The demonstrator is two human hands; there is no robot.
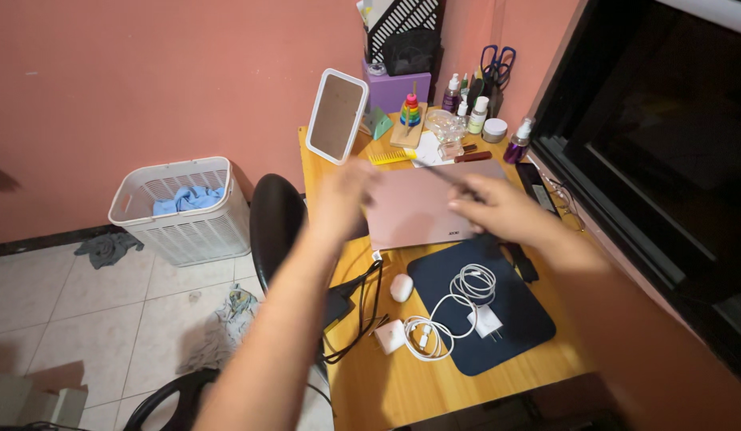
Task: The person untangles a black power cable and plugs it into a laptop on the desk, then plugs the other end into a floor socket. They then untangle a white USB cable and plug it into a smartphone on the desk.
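On the wooden table (386,391) we are reaching both hands to a closed pink laptop (414,209). Our left hand (344,194) is lying over the laptop's left edge, blurred, fingers curled down along that edge; we cannot tell if they are clamping it or just touching. Our right hand (502,209) is lying flat on the laptop's right front corner, fingers together and stretched toward the lid's middle, not wrapped round anything. A thin dark stick-like item is showing just past the right fingertips, too blurred to name.

Just below the right fingers a dark blue mat (522,319) is lying on the table, carrying a coiled white cable (472,283) and a white charger plug (485,321). Near the left fingers, lower down, a white mouse (401,287) is sitting beside the mat, with a black cable (362,311) looping at the table edge.

Beyond the left fingers a white-framed mirror (336,115) is leaning tilted, a yellow comb (390,156) just beside it. Beyond both hands a rainbow ring stacker (410,112), small bottles (476,112) and a purple box (394,88) are standing by the wall. Well apart to the left, a white laundry basket (183,209) is standing on the floor; a black chair (276,219) is between it and the table.
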